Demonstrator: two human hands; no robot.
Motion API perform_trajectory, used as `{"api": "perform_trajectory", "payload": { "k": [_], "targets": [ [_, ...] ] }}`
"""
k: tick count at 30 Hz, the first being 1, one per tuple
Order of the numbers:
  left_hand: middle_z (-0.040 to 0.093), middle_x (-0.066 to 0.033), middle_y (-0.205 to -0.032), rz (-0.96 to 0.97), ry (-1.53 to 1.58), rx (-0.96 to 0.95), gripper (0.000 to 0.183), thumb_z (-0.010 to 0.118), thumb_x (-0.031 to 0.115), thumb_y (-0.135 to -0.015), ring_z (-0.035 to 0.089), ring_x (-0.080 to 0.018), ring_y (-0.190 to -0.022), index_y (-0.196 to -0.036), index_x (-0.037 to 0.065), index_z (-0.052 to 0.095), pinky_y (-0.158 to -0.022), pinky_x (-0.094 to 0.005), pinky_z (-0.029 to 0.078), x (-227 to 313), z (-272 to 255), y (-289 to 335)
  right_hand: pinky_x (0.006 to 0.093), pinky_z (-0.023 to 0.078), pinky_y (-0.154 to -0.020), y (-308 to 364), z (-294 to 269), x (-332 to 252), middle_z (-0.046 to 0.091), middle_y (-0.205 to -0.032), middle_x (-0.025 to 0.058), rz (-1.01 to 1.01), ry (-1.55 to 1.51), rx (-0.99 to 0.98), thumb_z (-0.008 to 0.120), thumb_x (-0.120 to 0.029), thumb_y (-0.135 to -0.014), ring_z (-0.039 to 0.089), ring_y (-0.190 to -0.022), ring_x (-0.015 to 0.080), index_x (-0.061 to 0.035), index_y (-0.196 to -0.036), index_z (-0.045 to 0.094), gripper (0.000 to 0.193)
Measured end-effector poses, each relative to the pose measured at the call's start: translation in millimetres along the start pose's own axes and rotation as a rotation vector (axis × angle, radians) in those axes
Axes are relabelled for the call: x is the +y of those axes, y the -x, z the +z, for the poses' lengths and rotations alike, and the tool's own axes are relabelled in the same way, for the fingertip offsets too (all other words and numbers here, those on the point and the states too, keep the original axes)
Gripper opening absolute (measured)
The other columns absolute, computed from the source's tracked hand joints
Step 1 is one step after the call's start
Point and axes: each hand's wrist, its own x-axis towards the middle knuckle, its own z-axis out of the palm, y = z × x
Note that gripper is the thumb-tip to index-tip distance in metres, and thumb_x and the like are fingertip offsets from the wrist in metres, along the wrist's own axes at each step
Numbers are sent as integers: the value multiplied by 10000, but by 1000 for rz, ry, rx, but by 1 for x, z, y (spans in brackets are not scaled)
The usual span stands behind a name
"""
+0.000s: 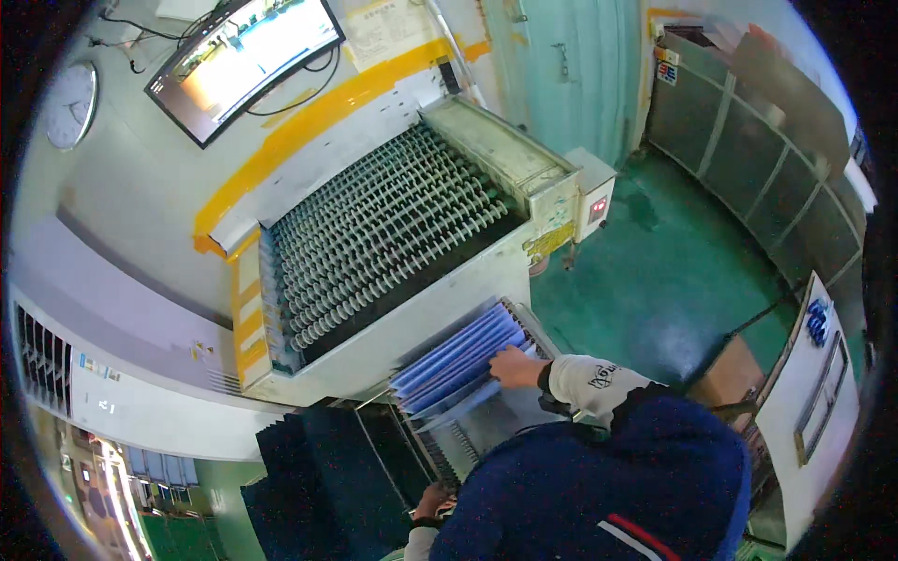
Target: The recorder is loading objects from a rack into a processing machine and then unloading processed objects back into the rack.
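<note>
Several thin blue sheets [458, 360] stand side by side, tilted, in a slotted rack [535, 329] in front of the roller machine. My right hand [514, 366] is closed at the right edge of the sheets and seems to pinch one of them. Lower down, my left hand [433, 501] is curled at the near left side of the rack; what it holds is hidden. Between my hands lies a greyish, flat, shiny surface [482, 425], partly covered by my body. Dark sheets [327, 481] hang or stand to the left of the rack.
Beyond the rack stands a machine with rows of ridged rollers [393, 238] and a control box [595, 201] at its right end. A screen [248, 61] hangs above. At right are a white board [809, 402], a cardboard box [730, 372] and a grey panelled cabinet [748, 154].
</note>
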Motion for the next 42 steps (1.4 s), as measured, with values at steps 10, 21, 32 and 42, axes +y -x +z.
{"api": "perform_trajectory", "payload": {
  "k": [10, 21, 32, 42],
  "targets": [
    [627, -88, -734, -192, 514, -142, 379, 619, 280, -873, 651, -188, -649, -1133, 11, 561, -541, -296, 495, 58, -18, 33, 464, 395, -869, 9, 3, 9, 556, -1123, 101, 2, 112, 44, 591, -235, -752, 502, -1069, 290, -114, -885, 692, 206],
    [660, -94, -746, -277, 507, -210, 531, 698, 295, -824, 649, -177, -653, -1230, 28, 484, -547, -285, 504, -16, 16, -19, 464, 421, -829, 3, 4, 2, 586, -1032, 104, -42, 57, 73, 570, -226, -744, 550, -1001, 312, -130, -880, 686, 202],
    [686, -79, -779, -108, 607, 94, 488, 654, 355, -840, 660, -156, -689, -1193, 28, 576, -583, -283, 510, -37, 14, -13, 452, 448, -745, -9, 18, 11, 607, -916, 83, -93, 59, 106, 583, -204, -715, 586, -921, 285, -131, -797, 672, 141],
    [629, -185, -1104, 197, 47, 85, 536, 631, 433, -783, 596, -338, -1029, -1168, 61, 605, -854, -421, 486, -70, 17, -33, 443, 432, -728, 0, 14, -2, 610, -926, 88, -36, 72, 62, 580, -217, -733, 585, -918, 284, -125, -813, 666, 149]
  ]
}}
